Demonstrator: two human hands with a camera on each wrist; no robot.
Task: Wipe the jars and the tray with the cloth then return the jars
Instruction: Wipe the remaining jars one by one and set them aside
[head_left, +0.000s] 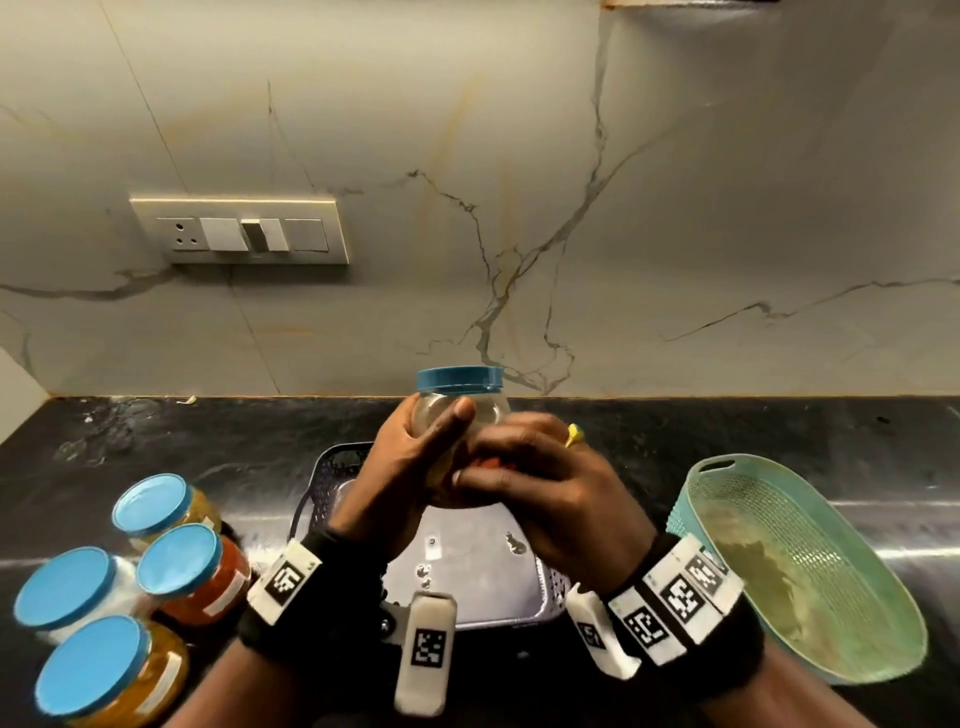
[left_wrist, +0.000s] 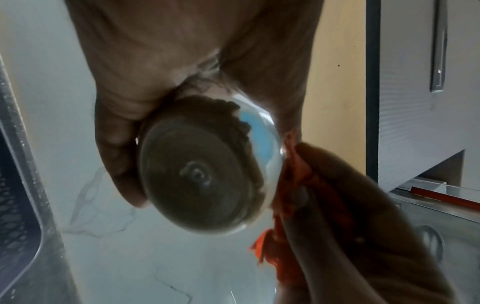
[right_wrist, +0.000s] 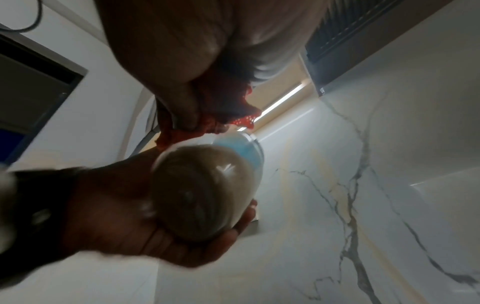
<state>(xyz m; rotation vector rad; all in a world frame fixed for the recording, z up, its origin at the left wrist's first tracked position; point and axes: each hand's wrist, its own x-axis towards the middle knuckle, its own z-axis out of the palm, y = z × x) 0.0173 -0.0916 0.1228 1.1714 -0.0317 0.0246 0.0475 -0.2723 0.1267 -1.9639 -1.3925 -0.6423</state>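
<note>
A: What do the hands have hold of?

B: The left hand (head_left: 402, 467) curls around a clear jar (head_left: 457, 410) with a blue lid (head_left: 460, 378), holding it up above the tray (head_left: 467, 571). The right hand (head_left: 540, 493) pinches a bunched orange cloth (left_wrist: 293, 185) and presses it against the jar's side.

A: Any writing on that jar?

B: None that can be read; its base shows only a blurred moulded mark in the left wrist view.

A: And the other jars?

B: Four blue-lidded jars (head_left: 130, 587) stand close together on the black table (head_left: 208, 441), left of the tray. Two bear pale labels, too blurred to read.

A: Anything else?

B: A green basket (head_left: 810, 561) sits tilted to the right of the tray. The wrist bands (head_left: 670, 597) carry black-and-white square codes, no words.
</note>
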